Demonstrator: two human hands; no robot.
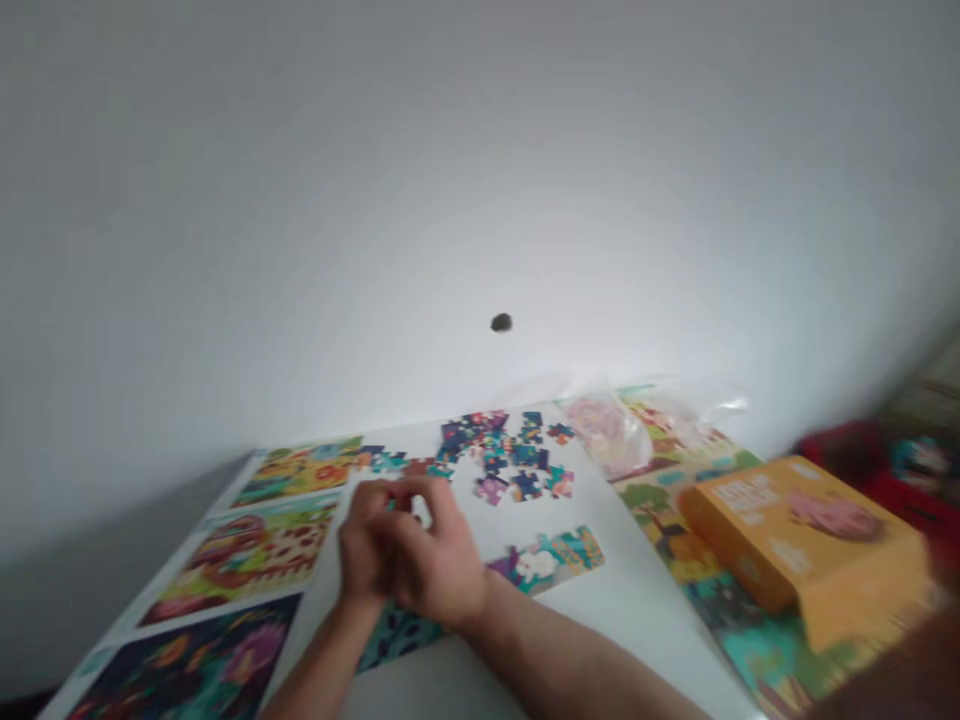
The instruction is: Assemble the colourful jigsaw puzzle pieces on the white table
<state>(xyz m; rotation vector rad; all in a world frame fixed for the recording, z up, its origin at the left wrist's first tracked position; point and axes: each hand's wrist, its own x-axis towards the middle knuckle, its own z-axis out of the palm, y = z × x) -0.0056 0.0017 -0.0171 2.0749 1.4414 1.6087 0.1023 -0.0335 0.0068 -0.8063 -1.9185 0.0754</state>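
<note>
Both my hands meet over the white table [637,600], near its middle. My left hand [364,550] and my right hand [439,560] have their fingers curled and pinched together, apparently around a small puzzle piece, though blur hides what it is. Under my hands lies a teal joined puzzle section [397,635]. A strip of joined pieces with a white figure [547,562] lies just right of my right hand. Several loose blue, purple and teal puzzle pieces [510,455] are scattered beyond my hands.
Colourful picture cards [262,545] lie along the table's left side. An orange puzzle box [802,540] rests on a large finished picture [675,510] at the right, with a clear plastic bag [615,430] behind it. A plain white wall stands beyond the table.
</note>
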